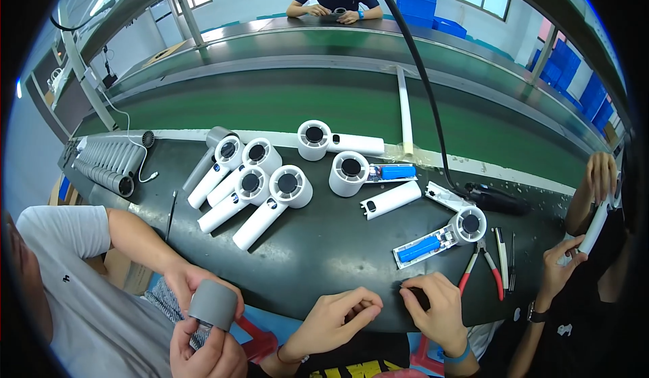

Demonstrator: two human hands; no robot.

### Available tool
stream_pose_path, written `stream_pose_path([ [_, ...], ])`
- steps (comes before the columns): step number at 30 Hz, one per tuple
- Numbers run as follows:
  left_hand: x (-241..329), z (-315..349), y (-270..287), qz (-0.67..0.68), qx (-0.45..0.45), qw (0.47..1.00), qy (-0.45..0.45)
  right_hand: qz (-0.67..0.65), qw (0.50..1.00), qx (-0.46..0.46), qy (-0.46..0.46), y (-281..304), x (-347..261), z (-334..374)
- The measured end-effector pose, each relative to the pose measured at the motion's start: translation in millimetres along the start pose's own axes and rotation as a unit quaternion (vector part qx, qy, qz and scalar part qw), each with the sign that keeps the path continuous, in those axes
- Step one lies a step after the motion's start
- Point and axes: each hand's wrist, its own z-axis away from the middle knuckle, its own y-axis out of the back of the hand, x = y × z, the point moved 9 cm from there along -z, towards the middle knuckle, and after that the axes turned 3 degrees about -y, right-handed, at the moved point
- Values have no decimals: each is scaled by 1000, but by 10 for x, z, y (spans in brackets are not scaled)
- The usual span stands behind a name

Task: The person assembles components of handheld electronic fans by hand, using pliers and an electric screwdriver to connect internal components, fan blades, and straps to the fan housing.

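Note:
At the bench's near edge, my left hand [338,320] is closed, thumb against curled fingers; whatever it may hold does not show. To its right, my right hand [436,307] pinches thumb to forefinger, with a small dark spot at the tips too small to name. Just beyond it lies an opened white handheld fan [470,225] with a blue battery [418,250] in its handle. Red-handled cutting pliers [484,270] rest right of that. A second opened fan [349,174] shows another blue battery [397,172], and a loose white handle cover [391,200] sits below it.
Several assembled white fans [291,187] and stacked grey tubes [111,158] occupy the bench's left. A black corded tool [499,199] lies right, its cable [426,74] hanging overhead. Left, a co-worker's hands hold a grey cylinder [213,305]; right, another's hold a white handle [595,228].

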Motion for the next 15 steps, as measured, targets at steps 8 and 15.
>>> stream_pose_path([
  [8,-26,-6,-26,-10,-7,1000,12,22,998,26,56,-51,-34,40],
  [15,-51,-76,21,-17,17,1000,9,36,994,23,98,-12,-84,-6],
])
